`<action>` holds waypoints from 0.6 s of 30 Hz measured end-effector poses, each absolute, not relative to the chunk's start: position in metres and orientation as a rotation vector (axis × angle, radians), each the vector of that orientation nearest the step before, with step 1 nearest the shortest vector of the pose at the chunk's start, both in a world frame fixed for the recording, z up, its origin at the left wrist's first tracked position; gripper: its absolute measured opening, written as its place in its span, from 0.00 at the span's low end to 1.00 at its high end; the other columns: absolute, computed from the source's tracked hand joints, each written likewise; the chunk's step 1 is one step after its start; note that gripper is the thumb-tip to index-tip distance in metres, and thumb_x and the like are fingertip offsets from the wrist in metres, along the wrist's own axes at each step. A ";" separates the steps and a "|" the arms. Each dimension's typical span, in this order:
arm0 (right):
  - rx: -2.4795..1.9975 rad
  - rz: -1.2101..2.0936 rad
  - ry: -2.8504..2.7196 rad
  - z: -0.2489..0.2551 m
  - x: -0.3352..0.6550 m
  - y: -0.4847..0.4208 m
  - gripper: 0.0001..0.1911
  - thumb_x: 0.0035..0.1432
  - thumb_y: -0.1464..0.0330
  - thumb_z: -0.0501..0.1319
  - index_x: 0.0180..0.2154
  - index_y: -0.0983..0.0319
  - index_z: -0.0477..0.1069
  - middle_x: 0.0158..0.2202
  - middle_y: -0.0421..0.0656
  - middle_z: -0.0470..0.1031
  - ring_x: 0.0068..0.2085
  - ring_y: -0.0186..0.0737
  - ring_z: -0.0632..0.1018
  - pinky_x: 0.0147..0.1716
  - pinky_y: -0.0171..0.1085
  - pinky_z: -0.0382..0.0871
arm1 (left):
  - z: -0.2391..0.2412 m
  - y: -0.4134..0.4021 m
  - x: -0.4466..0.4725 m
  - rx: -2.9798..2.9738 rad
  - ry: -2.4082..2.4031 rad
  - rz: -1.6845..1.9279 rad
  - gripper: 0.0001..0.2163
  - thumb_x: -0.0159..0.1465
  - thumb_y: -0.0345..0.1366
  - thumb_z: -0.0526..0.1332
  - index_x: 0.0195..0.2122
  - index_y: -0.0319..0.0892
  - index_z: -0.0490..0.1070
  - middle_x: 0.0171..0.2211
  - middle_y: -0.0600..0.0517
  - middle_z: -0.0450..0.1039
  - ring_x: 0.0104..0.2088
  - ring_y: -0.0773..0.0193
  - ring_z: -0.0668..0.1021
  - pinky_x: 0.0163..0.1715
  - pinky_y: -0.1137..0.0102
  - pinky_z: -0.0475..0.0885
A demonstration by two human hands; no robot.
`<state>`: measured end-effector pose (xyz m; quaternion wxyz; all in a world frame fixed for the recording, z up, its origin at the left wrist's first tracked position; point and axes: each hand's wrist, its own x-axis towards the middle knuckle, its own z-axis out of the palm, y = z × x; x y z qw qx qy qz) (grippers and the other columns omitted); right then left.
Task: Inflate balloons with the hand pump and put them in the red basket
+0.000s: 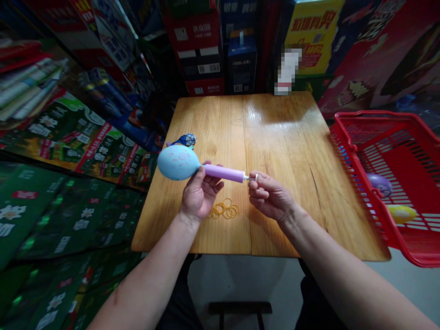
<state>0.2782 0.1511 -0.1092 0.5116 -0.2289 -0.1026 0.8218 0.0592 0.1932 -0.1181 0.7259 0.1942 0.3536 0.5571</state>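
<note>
A partly inflated light blue balloon with pink print sits on the nozzle end of a purple hand pump. My left hand pinches the balloon's neck against the nozzle, its other fingers curled beneath the pump. At the pump's other end, my right hand grips the white pull ring, with the plunger rod pushed nearly all the way in. Several yellow rubber bands lie on the wooden table below the pump. Behind the blue balloon are uninflated balloons, a dark blue patterned one among them.
The wooden table stands in front of me. Right of it is a red basket holding a purple balloon and a yellow balloon. Stacked cartons rise behind, and green boxes line the left. A dark stool is below.
</note>
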 end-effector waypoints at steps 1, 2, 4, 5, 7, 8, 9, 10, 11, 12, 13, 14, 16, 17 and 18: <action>-0.553 1.992 -0.251 -0.112 0.273 0.150 0.10 0.56 0.72 0.71 0.40 0.63 0.75 0.28 0.37 0.77 0.19 0.22 0.65 0.20 0.23 0.65 | -0.121 0.190 0.064 0.405 0.788 1.202 0.13 0.67 0.44 0.67 0.49 0.46 0.77 0.46 0.46 0.83 0.41 0.62 0.84 0.39 0.70 0.78; -0.555 1.996 -0.245 -0.115 0.270 0.150 0.11 0.56 0.72 0.72 0.41 0.63 0.75 0.28 0.37 0.77 0.19 0.22 0.66 0.20 0.23 0.65 | -0.123 0.188 0.067 0.389 0.796 1.192 0.12 0.67 0.44 0.67 0.49 0.45 0.77 0.45 0.46 0.83 0.41 0.62 0.83 0.39 0.70 0.78; -0.560 1.987 -0.220 -0.116 0.271 0.151 0.11 0.56 0.72 0.72 0.41 0.63 0.75 0.28 0.36 0.77 0.20 0.21 0.66 0.20 0.22 0.64 | -0.123 0.188 0.070 0.386 0.802 1.193 0.12 0.67 0.43 0.66 0.48 0.44 0.78 0.45 0.46 0.83 0.41 0.62 0.83 0.40 0.70 0.78; -0.566 1.978 -0.214 -0.114 0.274 0.151 0.11 0.57 0.72 0.71 0.41 0.63 0.75 0.28 0.37 0.78 0.20 0.21 0.66 0.20 0.22 0.64 | -0.121 0.190 0.068 0.396 0.801 1.197 0.12 0.67 0.43 0.66 0.48 0.44 0.78 0.45 0.45 0.83 0.42 0.62 0.83 0.40 0.71 0.78; -0.574 1.962 -0.219 -0.108 0.286 0.152 0.08 0.58 0.73 0.70 0.40 0.64 0.75 0.27 0.37 0.77 0.19 0.22 0.66 0.19 0.22 0.64 | -0.115 0.197 0.061 0.420 0.795 1.220 0.12 0.67 0.43 0.66 0.48 0.44 0.78 0.45 0.45 0.83 0.42 0.62 0.83 0.39 0.71 0.78; -0.570 1.949 -0.222 -0.105 0.292 0.153 0.07 0.59 0.73 0.69 0.40 0.64 0.75 0.27 0.37 0.77 0.19 0.22 0.66 0.19 0.23 0.64 | -0.112 0.201 0.057 0.431 0.791 1.245 0.12 0.67 0.43 0.66 0.48 0.43 0.78 0.45 0.45 0.82 0.42 0.62 0.83 0.39 0.71 0.78; -0.562 1.934 -0.220 -0.101 0.297 0.153 0.05 0.60 0.74 0.67 0.40 0.64 0.76 0.27 0.37 0.77 0.19 0.22 0.66 0.19 0.22 0.64 | -0.109 0.204 0.053 0.440 0.788 1.277 0.13 0.67 0.43 0.66 0.49 0.44 0.78 0.45 0.45 0.82 0.42 0.63 0.83 0.38 0.72 0.78; -0.550 1.918 -0.214 -0.099 0.300 0.153 0.04 0.60 0.74 0.67 0.39 0.64 0.76 0.27 0.36 0.77 0.19 0.21 0.65 0.19 0.22 0.63 | -0.108 0.206 0.050 0.448 0.784 1.313 0.13 0.67 0.43 0.66 0.49 0.44 0.77 0.45 0.45 0.82 0.41 0.63 0.83 0.38 0.73 0.77; -0.541 1.907 -0.206 -0.098 0.301 0.153 0.04 0.60 0.75 0.66 0.39 0.64 0.76 0.27 0.36 0.76 0.19 0.21 0.65 0.19 0.22 0.63 | -0.108 0.206 0.048 0.455 0.779 1.339 0.13 0.67 0.43 0.66 0.50 0.45 0.77 0.45 0.46 0.82 0.41 0.64 0.83 0.37 0.73 0.77; -0.537 1.903 -0.200 -0.099 0.299 0.152 0.04 0.60 0.75 0.67 0.39 0.64 0.76 0.27 0.36 0.76 0.19 0.21 0.65 0.19 0.22 0.63 | -0.109 0.205 0.049 0.460 0.775 1.343 0.13 0.67 0.43 0.66 0.50 0.45 0.77 0.46 0.46 0.82 0.41 0.64 0.83 0.37 0.73 0.77; -0.542 1.909 -0.199 -0.101 0.295 0.152 0.05 0.59 0.74 0.68 0.39 0.64 0.76 0.27 0.36 0.76 0.19 0.21 0.64 0.19 0.22 0.63 | -0.111 0.202 0.051 0.461 0.773 1.324 0.13 0.67 0.43 0.66 0.51 0.46 0.77 0.46 0.46 0.82 0.41 0.64 0.83 0.37 0.73 0.77; -0.552 1.924 -0.202 -0.105 0.290 0.151 0.07 0.58 0.74 0.69 0.39 0.64 0.75 0.27 0.36 0.77 0.18 0.22 0.64 0.19 0.23 0.63 | -0.113 0.198 0.055 0.457 0.774 1.290 0.13 0.67 0.43 0.67 0.50 0.46 0.77 0.47 0.47 0.82 0.41 0.63 0.83 0.37 0.72 0.77; -0.569 1.966 -0.206 -0.112 0.277 0.149 0.11 0.55 0.72 0.72 0.40 0.64 0.75 0.27 0.37 0.77 0.18 0.22 0.64 0.19 0.23 0.64 | -0.119 0.190 0.062 0.435 0.787 1.228 0.13 0.66 0.43 0.67 0.49 0.46 0.77 0.46 0.47 0.83 0.41 0.63 0.83 0.37 0.72 0.77; -0.569 1.984 -0.205 -0.116 0.272 0.149 0.13 0.54 0.71 0.73 0.41 0.64 0.75 0.27 0.37 0.77 0.19 0.22 0.65 0.19 0.23 0.64 | -0.120 0.187 0.065 0.424 0.794 1.215 0.12 0.66 0.43 0.68 0.48 0.45 0.78 0.45 0.46 0.83 0.41 0.63 0.83 0.37 0.72 0.77; -0.565 1.995 -0.203 -0.117 0.268 0.149 0.14 0.53 0.71 0.74 0.41 0.64 0.75 0.27 0.37 0.77 0.19 0.22 0.65 0.19 0.23 0.63 | -0.121 0.186 0.067 0.417 0.799 1.216 0.12 0.66 0.42 0.68 0.48 0.45 0.78 0.44 0.46 0.83 0.40 0.63 0.83 0.37 0.72 0.77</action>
